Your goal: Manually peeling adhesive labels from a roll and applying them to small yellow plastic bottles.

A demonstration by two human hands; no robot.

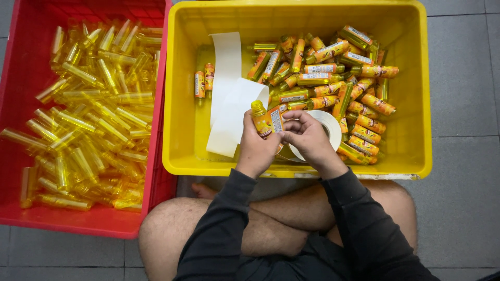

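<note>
A grey tiled floor is lying under everything, and the person is sitting on it cross-legged with bare knees showing and dark sleeves reaching forward.

Farthest left, a red crate is holding a loose heap of clear yellow bottles with no labels, lying in all directions. Touching its right wall, a yellow crate is sitting directly ahead of the person. Inside it, a long strip of white backing paper is curling down the left part, with two small labelled bottles lying just beside it.

The left hand is hovering over the near edge of the yellow crate, its fingers wrapping around the lower part of a small yellow bottle and gripping it. That bottle is standing roughly upright, tilted slightly left, its yellow cap at the top and an orange and white label around its body.

The right hand is pressing in from the right, fingers curled, with its fingertips touching the bottle's label; it is closing on the bottle too. Just behind this hand, a white roll of label tape is lying in the crate. Further right, a pile of labelled bottles is filling the crate's right half.
</note>
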